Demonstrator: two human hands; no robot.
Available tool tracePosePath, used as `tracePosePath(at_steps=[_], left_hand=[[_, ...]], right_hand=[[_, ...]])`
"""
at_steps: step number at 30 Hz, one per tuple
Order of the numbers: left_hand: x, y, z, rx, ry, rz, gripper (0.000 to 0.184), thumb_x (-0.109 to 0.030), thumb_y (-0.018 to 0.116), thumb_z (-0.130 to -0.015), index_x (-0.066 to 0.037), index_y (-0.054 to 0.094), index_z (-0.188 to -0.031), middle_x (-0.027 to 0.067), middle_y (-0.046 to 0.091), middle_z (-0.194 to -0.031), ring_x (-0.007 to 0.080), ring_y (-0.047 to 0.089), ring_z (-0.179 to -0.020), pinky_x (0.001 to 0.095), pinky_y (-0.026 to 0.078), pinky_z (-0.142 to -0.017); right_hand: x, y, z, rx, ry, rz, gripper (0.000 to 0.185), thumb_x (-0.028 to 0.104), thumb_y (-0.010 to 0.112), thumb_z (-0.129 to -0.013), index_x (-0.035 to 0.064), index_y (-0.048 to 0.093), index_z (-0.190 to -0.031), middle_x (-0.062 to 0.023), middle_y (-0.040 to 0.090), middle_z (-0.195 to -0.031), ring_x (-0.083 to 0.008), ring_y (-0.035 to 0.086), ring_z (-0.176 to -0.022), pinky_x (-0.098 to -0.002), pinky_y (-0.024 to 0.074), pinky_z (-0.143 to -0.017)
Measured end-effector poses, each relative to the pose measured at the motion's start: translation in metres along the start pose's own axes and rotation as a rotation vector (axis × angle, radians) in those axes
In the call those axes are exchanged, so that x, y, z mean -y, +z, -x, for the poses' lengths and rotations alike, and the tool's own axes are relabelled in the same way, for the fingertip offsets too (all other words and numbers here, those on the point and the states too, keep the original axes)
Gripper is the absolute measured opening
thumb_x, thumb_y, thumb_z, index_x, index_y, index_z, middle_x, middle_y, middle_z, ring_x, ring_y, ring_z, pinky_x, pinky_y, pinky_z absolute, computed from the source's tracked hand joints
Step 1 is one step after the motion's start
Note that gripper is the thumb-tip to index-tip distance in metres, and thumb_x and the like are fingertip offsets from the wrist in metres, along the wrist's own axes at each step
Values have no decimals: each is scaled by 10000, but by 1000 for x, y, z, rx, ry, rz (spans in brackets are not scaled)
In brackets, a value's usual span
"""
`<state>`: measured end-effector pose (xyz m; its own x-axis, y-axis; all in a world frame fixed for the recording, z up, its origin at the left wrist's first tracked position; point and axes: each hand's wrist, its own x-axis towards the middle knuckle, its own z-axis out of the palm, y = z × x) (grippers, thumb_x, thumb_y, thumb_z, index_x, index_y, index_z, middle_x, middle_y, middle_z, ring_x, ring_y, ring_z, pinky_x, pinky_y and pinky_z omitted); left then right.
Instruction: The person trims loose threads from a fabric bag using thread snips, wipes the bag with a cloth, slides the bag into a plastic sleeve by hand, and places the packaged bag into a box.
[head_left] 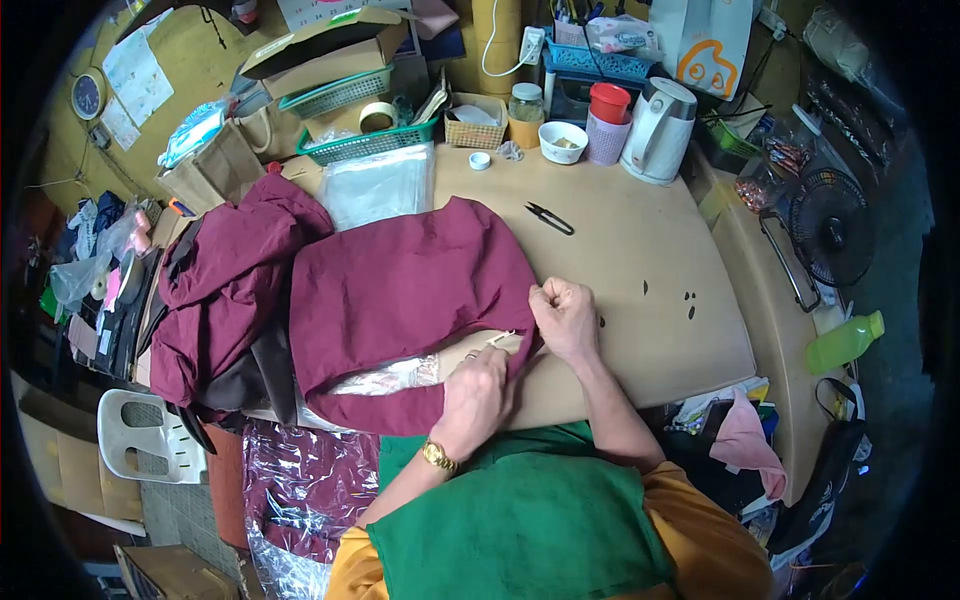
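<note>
A maroon jacket (410, 265) with dark lining is spread over the tan tabletop, its bunched part (240, 240) on the left. On the right the cloth curves around an opening, through which the table and clear plastic show. My right hand (565, 318) is closed, pinching the fabric edge at the right end of this curve. My left hand (475, 395), with a gold watch at the wrist, lies over the near strip of cloth with its fingers curled on the edge. A small cream cord-like piece (501, 338) shows by its fingertips; their exact grip is partly hidden.
Black thread snips (550, 218) lie beyond the jacket. Clear plastic bags (378, 188), green baskets (370, 140), a white bowl (562, 143) and an electric kettle (660, 130) line the back. A fan (830, 228) and green bottle (845, 342) are at right; a white stool (150, 435) is at left.
</note>
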<state>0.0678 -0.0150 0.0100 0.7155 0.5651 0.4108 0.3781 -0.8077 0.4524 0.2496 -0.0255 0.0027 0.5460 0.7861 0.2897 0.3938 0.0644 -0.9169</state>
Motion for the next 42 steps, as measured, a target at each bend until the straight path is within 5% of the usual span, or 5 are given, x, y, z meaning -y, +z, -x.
tracePosePath(at_steps=[6, 9, 22, 26, 42], left_hand=[[30, -34, 6, 241, -555, 1046, 480, -358, 454, -1058, 72, 666, -1080, 9, 715, -761, 82, 588, -634, 258, 480, -600], [45, -14, 14, 144, -326, 682, 540, -419, 407, -1061, 65, 647, -1079, 77, 727, -839, 158, 667, -712, 286, 521, -709], [16, -15, -22, -57, -253, 182, 223, -183, 668, -917, 18, 657, -820, 250, 585, -673, 384, 601, -573, 432, 452, -539], [38, -10, -17, 69, -458, 595, 237, -172, 619, -962, 8, 620, -809, 120, 534, -550, 179, 542, -503, 385, 439, -517], [86, -81, 65, -348, -523, 294, 89, -44, 666, -901, 22, 688, -955, 102, 700, -857, 168, 671, -761, 275, 521, -700]], right_hand=[[-16, -24, -2, -39, 106, 42, 421, 214, 621, -977, 64, 493, -604, -23, 548, -536, -78, 505, -426, -256, 389, -403], [-11, -44, 0, 549, 649, -173, 527, 477, 575, -979, -7, 650, -785, -85, 669, -654, -156, 653, -536, -245, 505, -484], [-50, 14, 33, 227, 191, -425, 395, 300, 668, -967, 102, 477, -683, 88, 380, -613, -23, 366, -563, -237, 332, -470], [-32, 9, 35, 100, 301, -632, 384, 257, 646, -982, 131, 445, -680, 97, 372, -651, -15, 348, -599, -225, 305, -499], [-71, -44, 7, -328, 388, -906, 489, 329, 586, -992, -4, 512, -1342, -118, 594, -1280, -221, 605, -1132, -358, 495, -987]])
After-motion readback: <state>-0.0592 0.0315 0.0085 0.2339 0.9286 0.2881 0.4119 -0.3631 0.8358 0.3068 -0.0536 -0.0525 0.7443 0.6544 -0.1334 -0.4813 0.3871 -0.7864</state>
